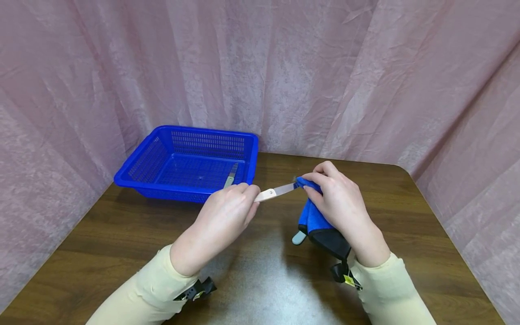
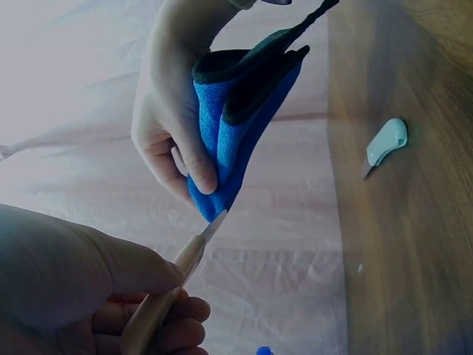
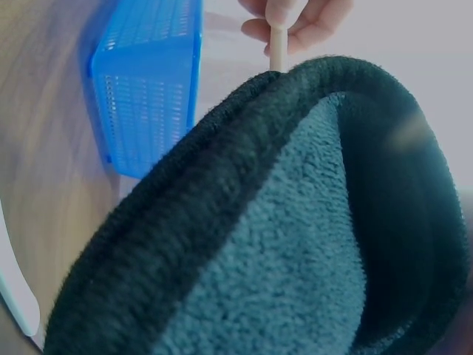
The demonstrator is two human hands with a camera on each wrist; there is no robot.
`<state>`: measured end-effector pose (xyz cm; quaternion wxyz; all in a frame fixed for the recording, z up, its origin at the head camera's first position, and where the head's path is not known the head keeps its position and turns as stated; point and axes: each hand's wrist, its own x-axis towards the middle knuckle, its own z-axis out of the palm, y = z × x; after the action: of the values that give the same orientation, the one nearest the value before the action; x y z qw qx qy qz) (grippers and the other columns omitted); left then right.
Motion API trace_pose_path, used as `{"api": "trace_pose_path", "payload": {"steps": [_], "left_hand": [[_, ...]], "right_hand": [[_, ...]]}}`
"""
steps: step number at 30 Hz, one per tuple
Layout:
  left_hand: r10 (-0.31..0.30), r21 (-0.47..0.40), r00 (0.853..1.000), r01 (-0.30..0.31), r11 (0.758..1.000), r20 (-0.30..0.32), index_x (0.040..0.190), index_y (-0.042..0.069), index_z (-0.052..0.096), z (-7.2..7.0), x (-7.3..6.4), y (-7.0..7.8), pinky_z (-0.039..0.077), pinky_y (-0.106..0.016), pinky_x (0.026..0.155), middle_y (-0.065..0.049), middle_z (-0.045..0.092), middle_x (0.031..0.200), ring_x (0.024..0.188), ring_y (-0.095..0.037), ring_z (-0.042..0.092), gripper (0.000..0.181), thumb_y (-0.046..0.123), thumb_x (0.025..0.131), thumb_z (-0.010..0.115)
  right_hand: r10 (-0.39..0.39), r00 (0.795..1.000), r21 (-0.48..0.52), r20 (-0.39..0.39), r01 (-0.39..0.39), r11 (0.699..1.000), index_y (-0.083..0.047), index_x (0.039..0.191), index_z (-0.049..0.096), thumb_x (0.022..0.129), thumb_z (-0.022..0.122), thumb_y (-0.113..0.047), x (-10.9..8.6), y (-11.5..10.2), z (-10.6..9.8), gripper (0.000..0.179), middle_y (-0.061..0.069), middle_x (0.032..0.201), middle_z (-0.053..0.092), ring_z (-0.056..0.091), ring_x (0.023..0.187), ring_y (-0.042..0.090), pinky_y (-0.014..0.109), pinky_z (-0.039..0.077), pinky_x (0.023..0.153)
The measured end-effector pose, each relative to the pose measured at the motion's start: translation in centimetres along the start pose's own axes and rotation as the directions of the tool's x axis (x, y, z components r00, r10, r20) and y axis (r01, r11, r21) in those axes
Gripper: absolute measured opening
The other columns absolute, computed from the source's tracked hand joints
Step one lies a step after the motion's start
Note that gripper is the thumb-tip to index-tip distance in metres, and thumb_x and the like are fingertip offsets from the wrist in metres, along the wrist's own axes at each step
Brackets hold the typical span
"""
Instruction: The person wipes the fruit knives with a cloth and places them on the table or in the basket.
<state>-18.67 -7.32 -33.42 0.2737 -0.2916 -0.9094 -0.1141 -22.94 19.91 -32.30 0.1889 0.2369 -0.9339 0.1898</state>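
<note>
We've got a smooth metal blade [image 1: 284, 189], plastic-looking handle [image 1: 266, 195], fuzzy matt cloth [image 1: 318, 219], plastic basket [image 1: 162, 192], glossy wood-grain table [image 1: 268, 271] and a kinda shiny, velvety curtain [image 1: 260, 67].

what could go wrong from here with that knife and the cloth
The right hand pinches the blue cloth at the tip of the cream-handled knife, which the left hand grips; a slip might cut the cloth or the right hand. In the head view, the cloth partly hides the mint-handled knife on the table, so it could be brushed unseen.
</note>
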Motion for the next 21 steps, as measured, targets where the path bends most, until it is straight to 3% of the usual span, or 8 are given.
{"api": "trace_pose_path", "payload": {"steps": [14, 21], "left_hand": [[-0.012, 0.002, 1.0, 0.012, 1.0, -0.011, 0.097, 0.006, 0.067, -0.1, 0.0, -0.1, 0.05, -0.042, 0.052, -0.003, 0.062, 0.077, 0.063, -0.027, 0.062, 0.017, 0.01, 0.097, 0.084], [-0.019, -0.001, 1.0, 0.019, 1.0, 0.002, 0.096, 0.006, 0.067, 0.0, 0.1, -0.3, 0.049, -0.041, 0.052, -0.003, 0.061, 0.076, 0.062, -0.025, 0.06, 0.017, 0.01, 0.097, 0.084]], "right_hand": [[0.052, 0.998, 0.001, -0.021, -0.052, 0.999, -0.01, 0.128, 0.082, 0.101, 0.079, -0.012, 0.0, 0.3, -0.4, 0.027, 0.011, 0.122, 0.065, 0.071, 0.099, 0.033, 0.056, 0.058, 0.081], [-0.001, 0.999, 0.017, -0.048, 0.001, 1.0, -0.011, 0.126, 0.083, 0.1, 0.082, -0.012, -0.1, -0.7, -0.4, 0.027, 0.008, 0.12, 0.065, 0.07, 0.094, 0.028, 0.052, 0.058, 0.078]]}}
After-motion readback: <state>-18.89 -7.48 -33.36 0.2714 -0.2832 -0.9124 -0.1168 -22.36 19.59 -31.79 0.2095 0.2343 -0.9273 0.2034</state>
